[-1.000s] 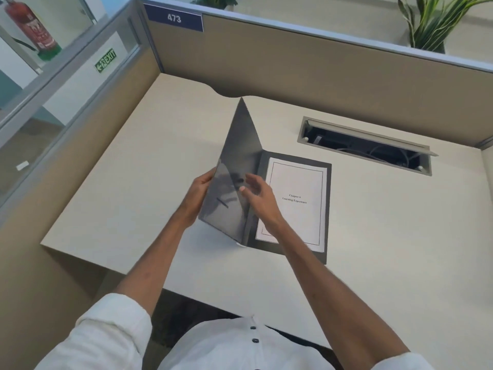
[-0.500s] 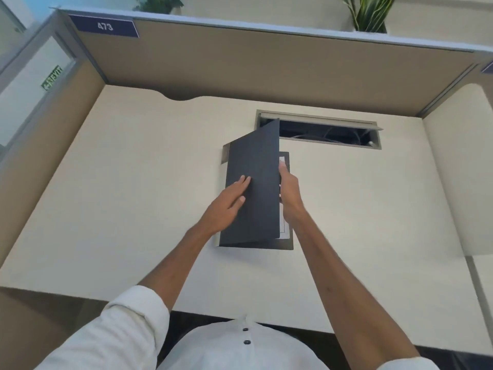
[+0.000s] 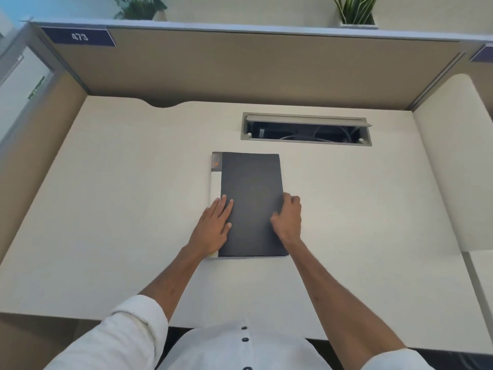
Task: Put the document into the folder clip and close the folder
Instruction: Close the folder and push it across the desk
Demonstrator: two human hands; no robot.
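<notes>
The dark grey folder lies closed and flat on the cream desk, with a white spine strip along its left edge. The document is hidden inside it. My left hand rests flat, fingers spread, on the folder's lower left part over the spine. My right hand has its fingers curled at the folder's right edge, thumb on the cover.
An open cable tray slot is set in the desk just behind the folder. Tan partition walls enclose the desk at the back and both sides. Two potted plants stand above the back partition.
The front cover swung from upright down to the right and now lies flat on the document. Both hands followed it down onto the closed folder. The camera tilted to face the desk squarely.
</notes>
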